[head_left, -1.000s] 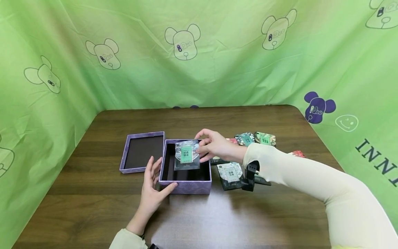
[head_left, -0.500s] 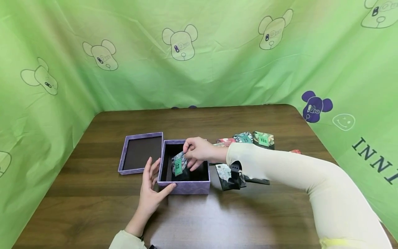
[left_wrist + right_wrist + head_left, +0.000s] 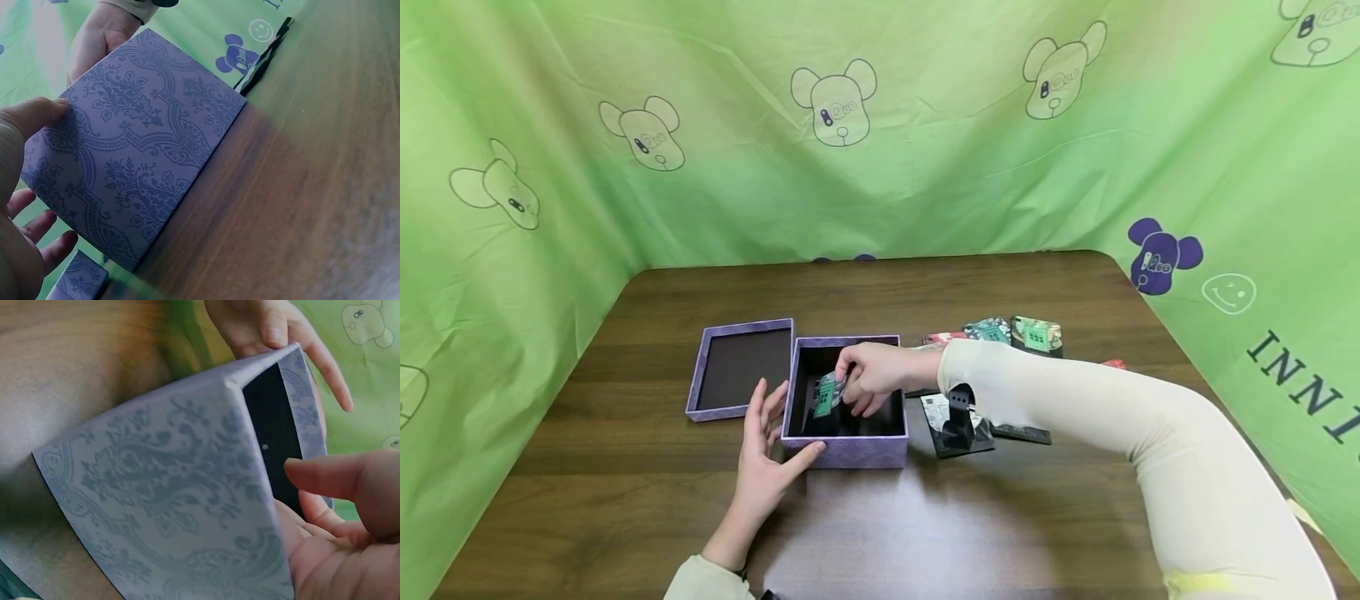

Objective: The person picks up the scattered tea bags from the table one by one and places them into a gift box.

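Observation:
The open purple patterned box (image 3: 857, 452) stands on the table, its inside dark. Down inside it lies a tilted tea sachet (image 3: 824, 398) with a green label. My right hand (image 3: 876, 375) reaches over the box's right wall and pinches the sachet's right edge; in the right wrist view the thumb and fingers dip past the rim, and the sachet is hidden. My left hand (image 3: 763, 462) rests at the box's front left corner. Its thumb (image 3: 44, 114) presses the front wall while the spread fingers lie along the left side.
Left of the box lies the shallow purple lid (image 3: 737, 371), inside up. Several sachets lie to the right: a white-topped one (image 3: 955, 446), a blue one (image 3: 988, 331), a green one (image 3: 1037, 336) and a red one (image 3: 945, 338). My right sleeve hides part of the group.
My right hand has carried the sachet left and down from above the box into it. The sachet has turned tilted and sunk lower. My left hand stays at the corner.

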Tool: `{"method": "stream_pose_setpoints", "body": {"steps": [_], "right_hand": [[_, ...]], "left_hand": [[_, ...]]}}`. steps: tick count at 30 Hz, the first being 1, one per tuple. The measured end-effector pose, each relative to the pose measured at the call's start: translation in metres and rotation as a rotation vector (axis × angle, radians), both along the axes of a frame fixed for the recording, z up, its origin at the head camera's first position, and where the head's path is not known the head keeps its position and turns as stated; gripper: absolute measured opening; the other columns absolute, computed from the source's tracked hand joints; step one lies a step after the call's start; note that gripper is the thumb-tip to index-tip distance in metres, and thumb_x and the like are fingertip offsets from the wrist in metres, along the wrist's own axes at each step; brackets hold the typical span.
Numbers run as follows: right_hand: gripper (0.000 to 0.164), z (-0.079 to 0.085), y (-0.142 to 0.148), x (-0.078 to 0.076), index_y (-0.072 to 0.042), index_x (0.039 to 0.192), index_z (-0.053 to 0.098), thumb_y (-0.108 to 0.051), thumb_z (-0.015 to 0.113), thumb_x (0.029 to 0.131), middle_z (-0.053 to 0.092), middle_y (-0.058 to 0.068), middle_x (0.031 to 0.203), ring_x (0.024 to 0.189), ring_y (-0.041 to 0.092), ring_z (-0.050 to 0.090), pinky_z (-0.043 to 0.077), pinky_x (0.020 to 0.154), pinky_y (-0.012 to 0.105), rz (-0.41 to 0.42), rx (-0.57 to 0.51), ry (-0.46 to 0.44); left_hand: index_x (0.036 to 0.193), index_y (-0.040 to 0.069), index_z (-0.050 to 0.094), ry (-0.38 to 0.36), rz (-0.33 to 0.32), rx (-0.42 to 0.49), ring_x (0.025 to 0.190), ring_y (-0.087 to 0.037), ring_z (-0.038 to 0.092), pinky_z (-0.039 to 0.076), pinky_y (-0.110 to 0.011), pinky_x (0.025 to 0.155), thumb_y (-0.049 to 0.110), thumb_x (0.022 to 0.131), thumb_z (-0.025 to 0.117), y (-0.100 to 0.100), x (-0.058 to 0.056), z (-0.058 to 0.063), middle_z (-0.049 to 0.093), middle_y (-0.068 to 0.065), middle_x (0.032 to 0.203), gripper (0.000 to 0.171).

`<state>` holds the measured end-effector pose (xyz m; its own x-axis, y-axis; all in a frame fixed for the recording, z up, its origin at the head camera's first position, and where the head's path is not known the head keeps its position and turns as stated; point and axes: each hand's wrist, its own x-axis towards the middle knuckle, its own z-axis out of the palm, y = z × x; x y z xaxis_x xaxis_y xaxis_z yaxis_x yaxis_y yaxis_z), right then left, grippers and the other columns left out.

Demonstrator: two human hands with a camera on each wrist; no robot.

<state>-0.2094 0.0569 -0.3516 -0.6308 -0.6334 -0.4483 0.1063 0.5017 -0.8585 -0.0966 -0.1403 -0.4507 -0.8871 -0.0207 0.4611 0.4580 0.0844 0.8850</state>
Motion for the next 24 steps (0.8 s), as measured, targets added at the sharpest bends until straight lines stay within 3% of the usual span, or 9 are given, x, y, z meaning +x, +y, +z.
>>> {"method": "stream_pose_setpoints", "body": {"steps": [7, 15, 24], "right_hand": [[0.032, 0.013, 0.012, -0.004, 0.010, 0.122, 0.042, 0.007, 0.057, 0.094, 0.062, 0.032, 0.112, 0.097, 0.043, 0.068, 0.056, 0.083, 0.048, 0.013, -0.019, -0.051], [0.040, 0.024, 0.026, -0.004, 0.012, 0.134, 0.040, 0.004, 0.055, 0.097, 0.065, 0.014, 0.099, 0.085, 0.026, 0.070, 0.056, 0.085, 0.047, 0.006, -0.096, -0.075], [0.039, 0.038, 0.052, 0.001, 0.011, 0.134, 0.041, 0.004, 0.054, 0.097, 0.063, 0.026, 0.107, 0.087, 0.027, 0.069, 0.056, 0.084, 0.047, 0.010, -0.220, -0.051]], "left_hand": [[0.156, 0.000, 0.016, -0.004, 0.004, 0.000, 0.128, -0.006, 0.045, 0.040, -0.018, 0.097, -0.018, 0.071, 0.077, 0.000, 0.001, 0.001, 0.042, -0.030, 0.146, 0.106], [0.156, 0.001, 0.016, -0.010, 0.010, -0.002, 0.128, -0.006, 0.045, 0.040, -0.018, 0.097, -0.018, 0.071, 0.077, 0.000, 0.001, 0.003, 0.042, -0.029, 0.146, 0.107], [0.156, 0.001, 0.016, -0.015, 0.013, -0.002, 0.128, -0.006, 0.045, 0.040, -0.018, 0.097, -0.018, 0.071, 0.077, 0.001, 0.002, 0.003, 0.043, -0.029, 0.146, 0.106]]}}
